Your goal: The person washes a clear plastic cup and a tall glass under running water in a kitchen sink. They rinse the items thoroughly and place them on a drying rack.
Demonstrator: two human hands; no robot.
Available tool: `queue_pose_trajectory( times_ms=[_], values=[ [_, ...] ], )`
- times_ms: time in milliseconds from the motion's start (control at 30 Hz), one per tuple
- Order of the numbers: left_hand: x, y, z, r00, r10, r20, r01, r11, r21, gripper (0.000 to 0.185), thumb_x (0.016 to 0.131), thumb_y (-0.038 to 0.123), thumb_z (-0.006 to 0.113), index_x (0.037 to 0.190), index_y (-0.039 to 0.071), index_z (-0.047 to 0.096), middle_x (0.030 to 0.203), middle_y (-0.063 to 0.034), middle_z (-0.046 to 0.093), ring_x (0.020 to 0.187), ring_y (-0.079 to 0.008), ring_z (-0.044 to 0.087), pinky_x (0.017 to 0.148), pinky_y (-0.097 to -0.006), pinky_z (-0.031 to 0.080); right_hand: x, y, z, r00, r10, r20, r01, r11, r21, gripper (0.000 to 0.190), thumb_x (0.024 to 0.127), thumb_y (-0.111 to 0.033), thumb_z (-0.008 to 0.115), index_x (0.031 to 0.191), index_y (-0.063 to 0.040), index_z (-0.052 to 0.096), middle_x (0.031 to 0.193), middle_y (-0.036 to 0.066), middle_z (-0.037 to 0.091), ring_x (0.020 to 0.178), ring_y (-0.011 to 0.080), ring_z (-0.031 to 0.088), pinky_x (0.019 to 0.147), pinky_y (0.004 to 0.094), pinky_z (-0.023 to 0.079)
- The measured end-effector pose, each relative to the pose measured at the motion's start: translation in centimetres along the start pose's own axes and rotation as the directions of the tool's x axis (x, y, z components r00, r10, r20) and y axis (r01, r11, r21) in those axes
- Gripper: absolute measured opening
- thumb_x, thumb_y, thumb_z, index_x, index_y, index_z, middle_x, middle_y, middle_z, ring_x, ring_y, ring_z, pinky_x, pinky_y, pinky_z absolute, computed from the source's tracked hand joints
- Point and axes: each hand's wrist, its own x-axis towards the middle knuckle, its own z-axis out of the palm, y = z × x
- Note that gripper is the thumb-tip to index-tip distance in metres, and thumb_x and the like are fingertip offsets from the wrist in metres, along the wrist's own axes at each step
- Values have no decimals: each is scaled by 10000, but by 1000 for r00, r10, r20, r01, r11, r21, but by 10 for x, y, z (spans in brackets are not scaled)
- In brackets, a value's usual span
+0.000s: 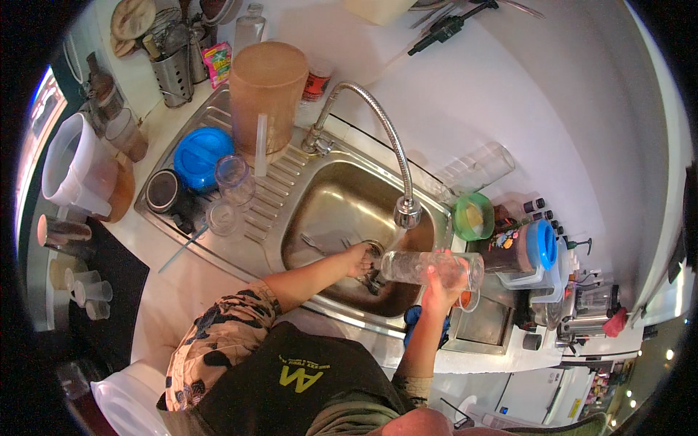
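Observation:
My right hand [446, 286] is closed around a clear, ribbed glass or plastic cylinder [403, 267], held on its side over the right part of the steel sink [343, 196]. My left hand [360, 260] is low in the basin, beside the cylinder's left end and near the drain; its fingers are partly curled, and whether they hold anything is unclear. Forks [313, 243] and other cutlery [371, 283] lie on the basin floor around the drain. Above the basin hangs the metal head of a flexible faucet [408, 212].
On the left drainboard stand a large brownish container [267, 98], a blue lid [203, 158], a black cup [163, 192] and clear cups [235, 177]. To the right are a green bowl [473, 217], a blue-lidded pitcher [523, 248] and a small steel basin [482, 327].

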Motion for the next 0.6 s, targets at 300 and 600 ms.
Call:
queue_pose_trajectory(
  times_ms=[300, 600],
  values=[
    [-6, -1, 4, 1000, -5, -9, 5, 999, 54, 533, 903, 402, 550, 1197, -36, 475, 1219, -182, 494, 1151, -310, 471, 1040, -426, 377, 6, 24, -16, 980, 139, 140, -140, 990, -2, 824, 638, 65, 804, 1338, -67, 389, 1261, 145, 529, 1173, 277, 526, 992, 432, 445],
    [-16, -1, 8, 999, -30, 17, 29, 996, 80, 644, 911, 410, 528, 1352, -41, 397, 1340, -189, 461, 1192, -305, 470, 1035, -396, 395, 10, 46, -35, 999, 20, 29, -17, 997, -81, 838, 638, 104, 790, 1343, -82, 378, 1246, 142, 537, 1177, 306, 527, 1002, 450, 435]
  ],
)
